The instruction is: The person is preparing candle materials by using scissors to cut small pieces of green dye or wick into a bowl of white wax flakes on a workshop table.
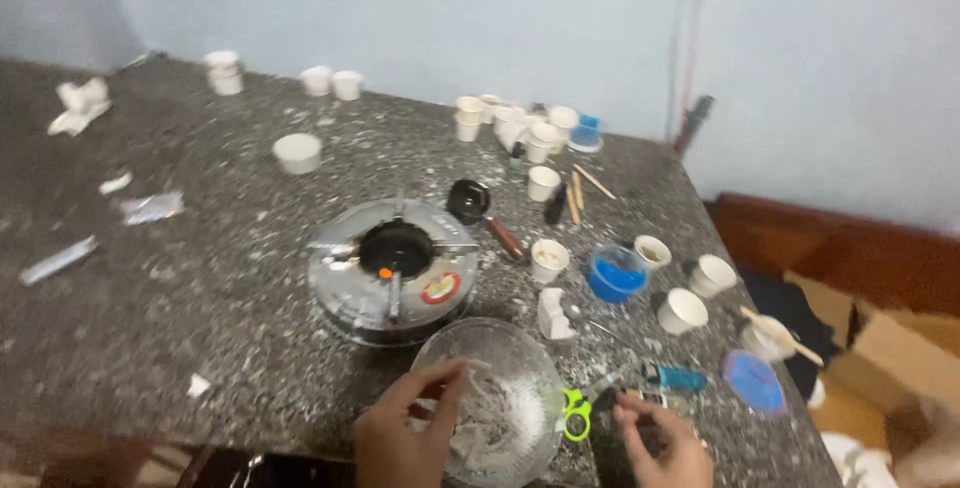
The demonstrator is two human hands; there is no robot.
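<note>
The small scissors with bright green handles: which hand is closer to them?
Right. The right hand is just right of the small scissors with bright green handles, fingertips close to them. The left hand is farther left, at the clear glass bowl.

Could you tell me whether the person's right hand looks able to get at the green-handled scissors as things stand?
Probably yes: the right hand rests on the counter just right of the green-handled scissors, and nothing lies between them. The glass bowl sits on the scissors' other side.

two hands (400, 438), one glass bowl (520, 358) (many small white cups (298, 152)).
</note>
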